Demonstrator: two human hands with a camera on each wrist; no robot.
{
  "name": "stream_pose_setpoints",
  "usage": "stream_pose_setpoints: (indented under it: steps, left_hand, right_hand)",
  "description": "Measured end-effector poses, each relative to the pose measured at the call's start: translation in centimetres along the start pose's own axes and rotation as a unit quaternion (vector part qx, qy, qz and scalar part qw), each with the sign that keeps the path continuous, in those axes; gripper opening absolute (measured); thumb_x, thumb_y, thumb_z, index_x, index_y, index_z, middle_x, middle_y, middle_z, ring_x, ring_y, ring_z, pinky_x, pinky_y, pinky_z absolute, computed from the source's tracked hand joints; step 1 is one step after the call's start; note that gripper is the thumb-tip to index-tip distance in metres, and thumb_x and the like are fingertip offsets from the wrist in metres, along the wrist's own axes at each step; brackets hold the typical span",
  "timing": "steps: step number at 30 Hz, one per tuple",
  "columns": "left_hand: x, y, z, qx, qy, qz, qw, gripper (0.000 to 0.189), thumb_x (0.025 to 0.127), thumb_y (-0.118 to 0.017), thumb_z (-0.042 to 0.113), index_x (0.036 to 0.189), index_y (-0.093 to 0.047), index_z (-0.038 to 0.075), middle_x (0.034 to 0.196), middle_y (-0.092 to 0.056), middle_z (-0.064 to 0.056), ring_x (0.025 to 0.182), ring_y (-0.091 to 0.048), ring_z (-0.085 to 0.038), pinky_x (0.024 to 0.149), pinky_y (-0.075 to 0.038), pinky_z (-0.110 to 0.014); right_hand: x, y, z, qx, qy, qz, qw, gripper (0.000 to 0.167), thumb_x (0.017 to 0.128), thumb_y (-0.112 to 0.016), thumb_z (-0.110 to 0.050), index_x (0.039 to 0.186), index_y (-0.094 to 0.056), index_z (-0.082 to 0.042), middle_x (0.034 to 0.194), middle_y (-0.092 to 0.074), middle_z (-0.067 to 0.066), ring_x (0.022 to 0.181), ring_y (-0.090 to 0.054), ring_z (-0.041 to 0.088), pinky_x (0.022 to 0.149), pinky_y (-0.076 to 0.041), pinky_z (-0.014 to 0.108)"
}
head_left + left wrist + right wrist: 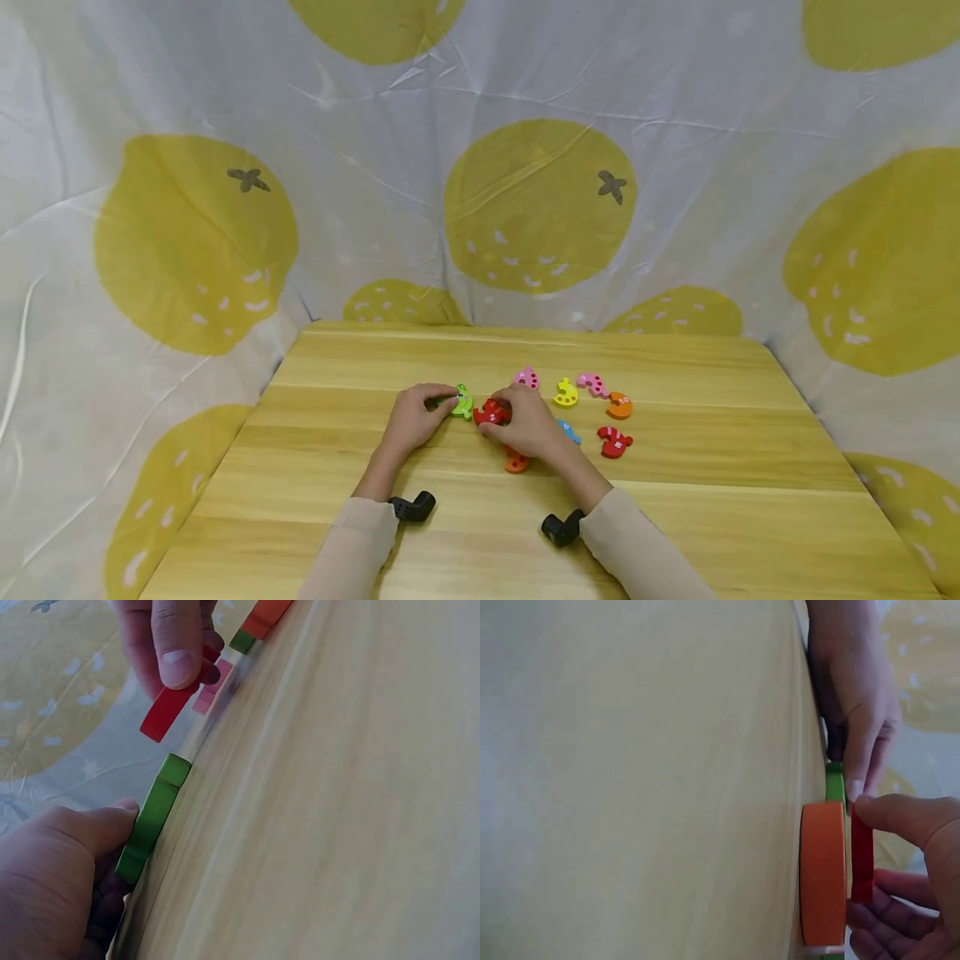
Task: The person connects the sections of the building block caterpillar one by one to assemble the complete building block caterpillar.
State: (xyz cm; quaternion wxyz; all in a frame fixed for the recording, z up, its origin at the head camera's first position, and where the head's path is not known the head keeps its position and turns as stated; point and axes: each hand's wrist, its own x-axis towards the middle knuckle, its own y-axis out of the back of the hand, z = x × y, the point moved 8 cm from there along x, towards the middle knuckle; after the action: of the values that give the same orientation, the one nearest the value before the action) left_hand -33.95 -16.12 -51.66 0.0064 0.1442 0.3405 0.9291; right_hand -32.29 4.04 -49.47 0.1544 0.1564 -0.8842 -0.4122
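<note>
My left hand [411,421] pinches a green puzzle piece [462,403] with a face on it, which lies on the table. Its thumb [112,825] presses the piece's edge in the left wrist view. Just to the right, my right hand [528,421] holds a red puzzle piece [491,414] marked 2 between thumb and fingers. That red piece [862,855] appears raised slightly off the table, with a small gap between it and the green one. An orange piece [516,461] lies under the right hand's near side, partly hidden.
Right of the hands lie a yellow piece [566,392], a blue piece [567,431] partly covered by the hand, an orange piece [619,406] marked 10 and a red piece [615,442]. Pink pieces [594,384] lie farther back. A patterned cloth [540,208] hangs behind the wooden table [720,533].
</note>
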Motion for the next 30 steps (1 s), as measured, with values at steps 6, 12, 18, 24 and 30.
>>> stream_pose_setpoints:
  steps: [6, 12, 18, 24, 30]
  left_hand:
    - [0.0, 0.2, 0.1, -0.010, 0.004, 0.007, 0.9999, 0.015, 0.093, -0.079, 0.030, 0.106, -0.083, 0.023, 0.113, -0.078, 0.001, 0.114, -0.070, -0.023, 0.100, -0.056, -0.046]
    - [-0.2, 0.4, 0.1, -0.010, 0.005, 0.012, 0.9999, 0.014, 0.092, -0.080, 0.028, 0.104, -0.083, 0.022, 0.110, -0.079, 0.001, 0.110, -0.071, -0.022, 0.096, -0.057, -0.045]
    - [-0.1, 0.2, 0.0, -0.008, 0.003, 0.009, 0.9999, 0.014, 0.092, -0.080, 0.029, 0.104, -0.083, 0.022, 0.110, -0.079, 0.001, 0.109, -0.072, -0.021, 0.095, -0.058, -0.044]
    - [-0.1, 0.1, 0.1, -0.008, 0.004, 0.007, 0.9999, 0.017, 0.092, -0.080, 0.030, 0.106, -0.082, 0.021, 0.111, -0.078, 0.000, 0.110, -0.071, -0.022, 0.096, -0.057, -0.045]
    - [-0.1, 0.2, 0.2, -0.007, -0.004, 0.007, 0.9999, 0.016, 0.092, -0.080, 0.028, 0.105, -0.083, 0.020, 0.110, -0.079, 0.001, 0.107, -0.071, -0.022, 0.092, -0.058, -0.044]
  right_hand:
    - [0.4, -0.4, -0.9, 0.004, 0.006, -0.004, 1.0000, 0.050, 0.085, -0.083, -0.038, 0.123, -0.073, -0.007, 0.112, -0.069, 0.005, 0.100, -0.059, 0.016, 0.088, -0.054, 0.034]
    - [0.7, -1.3, -1.4, 0.007, 0.001, -0.010, 0.9999, 0.054, 0.085, -0.082, -0.040, 0.127, -0.071, -0.007, 0.115, -0.068, 0.005, 0.103, -0.061, 0.017, 0.090, -0.056, 0.034]
    - [0.7, -1.9, -1.5, 0.016, -0.008, -0.005, 0.9998, 0.055, 0.086, -0.082, -0.039, 0.128, -0.070, -0.006, 0.112, -0.068, 0.006, 0.099, -0.063, 0.016, 0.087, -0.057, 0.033]
    - [0.7, -2.1, -1.2, 0.022, -0.015, -0.001, 0.9996, 0.055, 0.085, -0.082, -0.040, 0.127, -0.070, -0.006, 0.113, -0.068, 0.006, 0.099, -0.064, 0.017, 0.088, -0.058, 0.035]
    - [0.8, -2.4, -1.3, 0.014, -0.017, -0.008, 0.9997, 0.055, 0.085, -0.084, -0.039, 0.126, -0.071, -0.005, 0.112, -0.068, 0.007, 0.098, -0.065, 0.017, 0.088, -0.058, 0.034]
